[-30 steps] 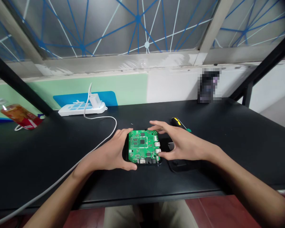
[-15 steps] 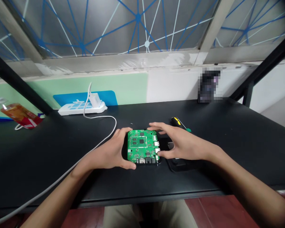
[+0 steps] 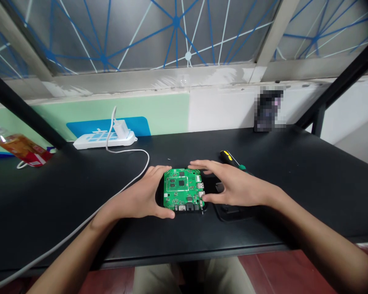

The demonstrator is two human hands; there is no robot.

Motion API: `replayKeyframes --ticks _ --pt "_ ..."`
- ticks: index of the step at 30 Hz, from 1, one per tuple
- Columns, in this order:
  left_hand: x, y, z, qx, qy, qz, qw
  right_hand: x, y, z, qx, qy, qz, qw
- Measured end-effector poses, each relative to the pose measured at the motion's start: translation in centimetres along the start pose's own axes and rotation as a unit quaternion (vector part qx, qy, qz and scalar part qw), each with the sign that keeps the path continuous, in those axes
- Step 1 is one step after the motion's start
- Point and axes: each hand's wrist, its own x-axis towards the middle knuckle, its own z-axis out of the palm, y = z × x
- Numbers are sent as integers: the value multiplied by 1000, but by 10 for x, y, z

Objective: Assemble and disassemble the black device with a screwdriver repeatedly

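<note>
Left fingers: bent in a wide C around the left side of the green circuit board, gripping it, tips at the far corner, thumb at the near one; they belong to the left hand.
Right fingers: parted about as wide, tips at the far edge, thumb against the metal ports; this is the right hand.
Circuit board: chip side up between both hands, black edging showing around it; I can't tell whether it rests on the counter.
Since a second ago: the grip looks the same; everything sits slightly further left in view.
Arms: both reach forward from the near side, slanting inward, palms facing.
Beside the right hand: a black part partly beneath it, a screwdriver beyond.
Further left: a white cable, a power strip, a bottle.
</note>
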Motion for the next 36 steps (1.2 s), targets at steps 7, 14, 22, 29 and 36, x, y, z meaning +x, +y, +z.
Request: replayKeyframes --ticks 7,14,22,29,36 --pt "0 4 -4 -2 -1 12 1000 1 2 2 -8 -11 -1 1000" --pt "0 1 -2 8 -8 25 1000 1 0 4 -2 -2 -4 1000" --pt "1 1 -2 10 -13 20 1000 1 0 4 -21 -5 -4 1000" --pt "-1 -2 -1 13 -17 16 1000 2 1 4 -35 -5 -9 999" --pt "0 -1 -1 11 -21 12 1000 3 0 2 -46 -6 8 999"
